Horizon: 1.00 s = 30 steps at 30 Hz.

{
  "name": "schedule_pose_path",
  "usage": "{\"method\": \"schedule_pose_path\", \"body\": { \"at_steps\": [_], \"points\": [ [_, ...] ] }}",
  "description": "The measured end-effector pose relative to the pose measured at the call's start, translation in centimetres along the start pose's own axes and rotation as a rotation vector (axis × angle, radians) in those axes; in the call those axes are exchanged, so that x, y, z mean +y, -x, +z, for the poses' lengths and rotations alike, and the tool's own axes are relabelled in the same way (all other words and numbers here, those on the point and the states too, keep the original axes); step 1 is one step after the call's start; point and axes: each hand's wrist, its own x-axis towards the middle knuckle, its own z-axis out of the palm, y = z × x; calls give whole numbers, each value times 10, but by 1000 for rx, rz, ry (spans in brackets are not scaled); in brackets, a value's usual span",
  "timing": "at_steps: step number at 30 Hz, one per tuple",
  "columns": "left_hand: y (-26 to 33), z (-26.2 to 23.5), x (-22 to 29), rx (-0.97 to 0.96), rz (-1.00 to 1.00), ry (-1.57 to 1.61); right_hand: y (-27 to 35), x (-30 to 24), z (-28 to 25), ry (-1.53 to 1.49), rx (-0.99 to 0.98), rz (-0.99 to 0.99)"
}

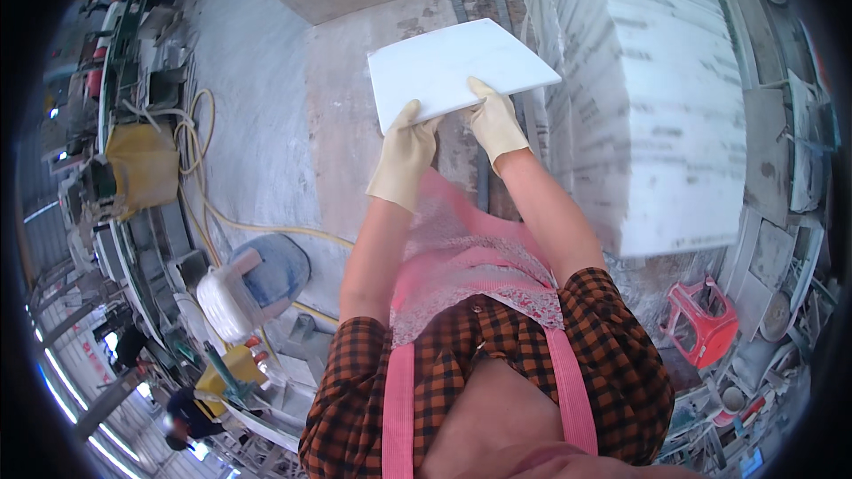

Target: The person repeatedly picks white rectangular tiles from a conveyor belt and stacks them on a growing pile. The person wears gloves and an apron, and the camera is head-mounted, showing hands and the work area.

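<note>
A white tile-like slab (457, 71) with a smooth face is held out in front of me, tilted. My left hand (404, 153), in a cream rubber glove, is closed on its near left corner, thumb on the top face. My right hand (495, 122), gloved the same way, grips the near edge further right, its thumb also on top. The fingers of both hands are partly hidden beneath the slab. A pink apron (470, 257) hangs below my forearms.
A tall stack of white slabs (683, 106) stands close on my right, with a red plastic stool (706, 324) nearer me. To the left, a yellow hose (209, 204) trails across the floor beside a blue tub (277, 268). Another person (188, 412) is at lower left.
</note>
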Motion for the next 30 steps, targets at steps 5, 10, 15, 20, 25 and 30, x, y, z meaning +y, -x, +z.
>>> {"method": "schedule_pose_path", "body": {
  "at_steps": [5, 10, 15, 20, 25, 30],
  "points": [
    [-128, -1, 5, 12, -31, 35, -142, -10, 14, 125, 98, 3],
    [-208, -15, 11, 236, -127, -54, -277, -1, 16, 97, 270, -39],
    [-252, -29, 13, 415, -160, 99, -371, -5, 1, 70, 307, -36],
    [-285, -19, 14, 355, -76, -56, -415, -13, -9, -65, 321, -73],
    [-300, -1, 15, 368, -30, -130, -435, -20, -11, -76, 355, -120],
    [-310, 5, 14, 366, -47, -154, -446, -27, -12, 113, 344, -121]
  ]
}}
